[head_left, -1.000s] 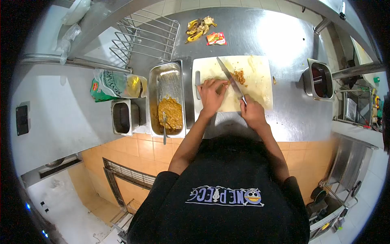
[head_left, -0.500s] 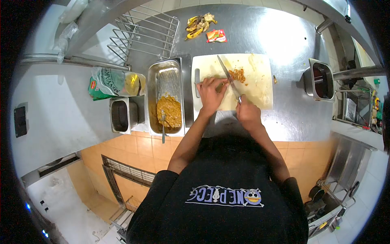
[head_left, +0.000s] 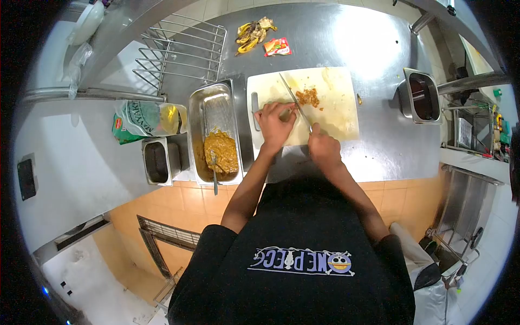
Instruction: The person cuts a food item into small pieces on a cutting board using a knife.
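Observation:
A white cutting board (head_left: 338, 122) lies in front of me with a small heap of chopped orange-brown bits (head_left: 309, 97) on it. My right hand (head_left: 324, 147) is closed around the handle of a knife (head_left: 293, 96), whose blade slants up and left over the board, left of the bits. My left hand (head_left: 275, 124) rests at the board's left part, fingers bent together close to the blade; what they pinch is too small to make out. To the left stands a long steel pan (head_left: 214, 105) holding brown mash (head_left: 222, 151), a spoon (head_left: 214, 173) stuck in it.
Banana peels (head_left: 253, 35) and a red packet (head_left: 278, 47) lie at the back of the steel table (head_left: 309, 32). Small steel containers stand left (head_left: 157, 162) and right (head_left: 421, 97). An oil pouch (head_left: 149, 120) lies left, near a wire rack (head_left: 184, 51). Another person's leg (head_left: 409, 244) shows behind me, lower right.
The view has shifted slightly, moving the table items left. Both hands stay at the board, the knife still in my right hand. Another person's leg has come into view at lower right.

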Demonstrator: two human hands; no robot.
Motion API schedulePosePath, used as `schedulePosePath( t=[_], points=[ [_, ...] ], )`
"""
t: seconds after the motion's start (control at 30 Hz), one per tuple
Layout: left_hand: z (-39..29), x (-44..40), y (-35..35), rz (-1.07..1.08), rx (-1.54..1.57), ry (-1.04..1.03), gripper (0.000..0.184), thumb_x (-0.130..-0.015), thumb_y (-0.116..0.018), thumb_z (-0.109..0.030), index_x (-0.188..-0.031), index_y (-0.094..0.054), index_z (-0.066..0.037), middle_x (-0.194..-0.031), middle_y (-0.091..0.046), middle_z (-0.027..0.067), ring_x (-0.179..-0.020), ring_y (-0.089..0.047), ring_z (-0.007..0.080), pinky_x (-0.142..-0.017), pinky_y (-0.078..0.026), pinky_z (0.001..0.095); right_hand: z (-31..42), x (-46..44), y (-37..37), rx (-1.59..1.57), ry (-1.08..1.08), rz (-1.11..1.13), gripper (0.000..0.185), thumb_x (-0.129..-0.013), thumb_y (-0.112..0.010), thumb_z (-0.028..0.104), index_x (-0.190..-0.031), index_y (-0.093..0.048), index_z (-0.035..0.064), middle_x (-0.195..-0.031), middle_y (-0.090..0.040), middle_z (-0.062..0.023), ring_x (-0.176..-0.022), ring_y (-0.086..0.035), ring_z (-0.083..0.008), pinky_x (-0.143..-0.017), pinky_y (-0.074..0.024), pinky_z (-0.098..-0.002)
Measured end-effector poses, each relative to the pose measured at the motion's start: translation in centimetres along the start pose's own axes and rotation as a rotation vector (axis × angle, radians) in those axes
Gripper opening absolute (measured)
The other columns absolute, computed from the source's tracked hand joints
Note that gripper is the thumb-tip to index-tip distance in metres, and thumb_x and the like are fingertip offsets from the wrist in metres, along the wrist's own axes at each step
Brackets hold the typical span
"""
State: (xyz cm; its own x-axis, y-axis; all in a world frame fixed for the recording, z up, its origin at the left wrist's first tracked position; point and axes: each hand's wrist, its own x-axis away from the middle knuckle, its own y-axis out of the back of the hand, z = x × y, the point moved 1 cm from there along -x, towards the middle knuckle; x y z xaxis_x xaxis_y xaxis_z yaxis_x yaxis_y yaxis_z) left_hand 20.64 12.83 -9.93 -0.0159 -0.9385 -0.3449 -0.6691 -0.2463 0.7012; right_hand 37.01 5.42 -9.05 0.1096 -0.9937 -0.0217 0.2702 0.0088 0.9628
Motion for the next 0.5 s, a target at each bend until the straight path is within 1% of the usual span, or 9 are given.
schedulePosePath(
  t=[0.07, 0.13, 0.2, 0.27, 0.3, 0.37, 0.4, 0.47, 0.5],
  points=[
    [0.0, 0.2, -0.1, 0.026, 0.006, 0.017, 0.023, -0.081, -0.085, -0.028, -0.103, -0.082, -0.025, -0.097, -0.074, 0.0009, -0.102, -0.064, 0.0233, -0.094, -0.035, 0.0416, 0.0, 0.1, 0.0, 0.030, -0.008, 0.019, 0.024, -0.102, -0.061, 0.022, -0.110, -0.053, 0.0011, -0.068, -0.069, -0.0174, -0.059, -0.073, -0.0364, -0.052, -0.0585, -0.0466],
    [-0.1, 0.3, 0.0, -0.029, -0.038, -0.009, 0.024, -0.079, -0.086, -0.027, -0.103, -0.082, -0.025, -0.096, -0.074, -0.0003, -0.100, -0.064, 0.0220, -0.094, -0.035, 0.0407, 0.0, 0.1, 0.0, 0.052, 0.011, -0.003, 0.022, -0.102, -0.059, 0.021, -0.110, -0.053, 0.0011, -0.069, -0.069, -0.0182, -0.059, -0.073, -0.0359, -0.052, -0.0584, -0.0465],
    [-0.2, 0.3, 0.0, -0.035, -0.006, -0.011, 0.021, -0.079, -0.085, -0.025, -0.100, -0.082, -0.023, -0.095, -0.073, -0.0003, -0.099, -0.063, 0.0228, -0.092, -0.035, 0.0408, 0.1, -0.2, 0.1, 0.070, 0.030, -0.026, 0.021, -0.102, -0.058, 0.020, -0.110, -0.053, 0.0011, -0.070, -0.070, -0.0190, -0.059, -0.073, -0.0354, -0.051, -0.0583, -0.0465],
    [-0.2, 0.1, 0.2, -0.045, 0.025, -0.023, 0.018, -0.079, -0.083, -0.022, -0.097, -0.082, -0.022, -0.094, -0.073, -0.0003, -0.098, -0.062, 0.0236, -0.090, -0.035, 0.0409, 0.1, -0.9, 0.5, 0.031, -0.001, 0.066, 0.021, -0.103, -0.055, 0.020, -0.110, -0.054, 0.0003, -0.075, -0.071, -0.0220, -0.064, -0.073, -0.0403, -0.057, -0.0594, -0.0508],
    [-0.2, 0.0, 0.2, -0.033, 0.012, -0.019, 0.018, -0.080, -0.083, -0.022, -0.098, -0.082, -0.022, -0.093, -0.072, -0.0005, -0.097, -0.063, 0.0234, -0.090, -0.035, 0.0406, 0.1, -1.4, 0.7, 0.032, 0.002, 0.060, 0.021, -0.103, -0.055, 0.020, -0.110, -0.054, 0.0003, -0.075, -0.071, -0.0220, -0.064, -0.073, -0.0403, -0.057, -0.0594, -0.0508],
    [-0.3, 0.2, 0.0, -0.025, 0.001, -0.009, 0.019, -0.080, -0.083, -0.022, -0.098, -0.082, -0.021, -0.092, -0.072, -0.0007, -0.097, -0.063, 0.0232, -0.090, -0.035, 0.0404, -0.2, -1.8, 1.0, -0.170, -0.116, 0.180, 0.024, -0.103, -0.054, 0.023, -0.110, -0.055, 0.0006, -0.079, -0.071, -0.0242, -0.073, -0.072, -0.0466, -0.067, -0.0585, -0.0569],
    [-0.4, 0.2, 0.0, -0.014, 0.010, 0.002, 0.019, -0.080, -0.083, -0.022, -0.099, -0.082, -0.021, -0.092, -0.071, -0.0005, -0.097, -0.063, 0.0228, -0.090, -0.035, 0.0403, -0.5, -2.0, 1.1, -0.168, -0.108, 0.182, 0.024, -0.103, -0.054, 0.023, -0.110, -0.055, 0.0006, -0.079, -0.071, -0.0242, -0.073, -0.072, -0.0466, -0.067, -0.0585, -0.0569],
    [-0.2, 0.4, 0.2, -0.007, 0.005, 0.028, 0.020, -0.081, -0.083, -0.021, -0.100, -0.081, -0.020, -0.092, -0.070, -0.0004, -0.096, -0.064, 0.0225, -0.090, -0.036, 0.0402, -0.9, -2.2, 1.2, -0.268, -0.137, 0.222, 0.026, -0.104, -0.053, 0.026, -0.111, -0.055, 0.0012, -0.083, -0.071, -0.0264, -0.081, -0.070, -0.0507, -0.076, -0.0549, -0.0612],
    [0.0, 0.4, -0.3, -0.053, 0.016, 0.028, 0.021, -0.081, -0.082, -0.021, -0.102, -0.081, -0.020, -0.093, -0.070, -0.0002, -0.096, -0.064, 0.0223, -0.091, -0.036, 0.0404, -1.1, -2.3, 1.5, -0.273, -0.123, 0.230, 0.026, -0.104, -0.053, 0.026, -0.111, -0.055, 0.0012, -0.083, -0.071, -0.0264, -0.081, -0.070, -0.0507, -0.076, -0.0549, -0.0612]
  ],
)
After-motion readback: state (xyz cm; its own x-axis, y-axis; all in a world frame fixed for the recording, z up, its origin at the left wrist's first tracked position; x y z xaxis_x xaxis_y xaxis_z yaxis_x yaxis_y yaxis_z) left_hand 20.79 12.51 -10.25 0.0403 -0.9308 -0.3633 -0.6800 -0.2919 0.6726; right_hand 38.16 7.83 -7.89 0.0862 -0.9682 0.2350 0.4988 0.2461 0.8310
